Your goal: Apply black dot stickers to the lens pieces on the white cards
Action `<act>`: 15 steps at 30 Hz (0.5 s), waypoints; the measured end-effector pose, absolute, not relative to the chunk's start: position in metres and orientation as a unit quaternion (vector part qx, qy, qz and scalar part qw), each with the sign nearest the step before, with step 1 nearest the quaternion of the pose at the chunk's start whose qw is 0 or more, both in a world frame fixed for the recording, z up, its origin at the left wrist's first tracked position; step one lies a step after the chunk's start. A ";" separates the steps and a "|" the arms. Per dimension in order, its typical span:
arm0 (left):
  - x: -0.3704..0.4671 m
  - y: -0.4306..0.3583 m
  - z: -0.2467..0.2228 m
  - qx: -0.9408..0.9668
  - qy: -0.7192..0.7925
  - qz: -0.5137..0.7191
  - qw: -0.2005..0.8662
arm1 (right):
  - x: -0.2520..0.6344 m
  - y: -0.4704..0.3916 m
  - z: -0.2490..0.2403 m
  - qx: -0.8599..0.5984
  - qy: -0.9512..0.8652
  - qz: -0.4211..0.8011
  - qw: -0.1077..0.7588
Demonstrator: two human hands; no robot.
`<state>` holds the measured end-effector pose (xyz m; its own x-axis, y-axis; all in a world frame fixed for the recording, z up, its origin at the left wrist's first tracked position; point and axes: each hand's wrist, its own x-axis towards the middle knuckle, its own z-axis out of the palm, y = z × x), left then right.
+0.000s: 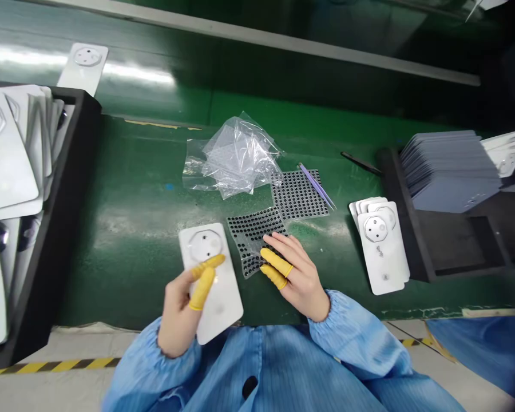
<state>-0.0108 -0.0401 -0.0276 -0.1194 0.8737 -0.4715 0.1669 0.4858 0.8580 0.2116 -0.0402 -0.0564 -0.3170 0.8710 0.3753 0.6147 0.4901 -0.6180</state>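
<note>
A white panel (pixel 220 292) with an octagonal recess lies at the table's front edge. Over its left side is my left hand (pixel 184 309), its yellow-covered thumb and index finger pinched together near the recess; whatever is between the tips is too small to make out. To the right, my right hand (pixel 298 274) touches a sheet of small black dots (pixel 253 229), its upper fingers stretched out and the two yellow-covered fingers at the sheet's edge. Behind it lies a second dotted sheet (pixel 300 197), with purple tweezers (pixel 315 186) across it.
Clear plastic bags (pixel 240 154) lie behind the sheets. A black bin (pixel 75 166) of white panels stands left, another black bin (pixel 420 246) with grey panels right. Beside that are stacked white panels (pixel 384 257) and dark tweezers (pixel 361 163). One panel (pixel 86 68) lies back left.
</note>
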 end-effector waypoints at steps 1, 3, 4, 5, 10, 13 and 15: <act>-0.001 -0.038 -0.026 0.399 0.653 0.324 0.556 | 0.212 -0.040 -0.053 -0.461 -0.797 0.181 0.344; 0.015 -0.032 -0.023 0.414 0.627 0.316 0.579 | 0.214 -0.041 -0.047 -0.447 -0.807 0.190 0.336; 0.020 -0.031 -0.022 0.418 0.621 0.314 0.584 | 0.214 -0.042 -0.043 -0.446 -0.802 0.203 0.340; 0.023 -0.030 -0.022 0.420 0.618 0.314 0.586 | 0.214 -0.042 -0.040 -0.448 -0.792 0.215 0.354; 0.021 -0.032 -0.026 0.426 0.583 0.326 0.610 | 0.205 -0.034 -0.031 -0.414 -0.789 0.208 0.404; 0.017 -0.030 -0.025 0.398 0.549 0.320 0.662 | 0.197 -0.025 -0.031 -0.378 -0.826 0.177 0.380; 0.013 -0.028 -0.023 0.412 0.530 0.304 0.676 | 0.193 -0.023 -0.030 -0.384 -0.832 0.161 0.368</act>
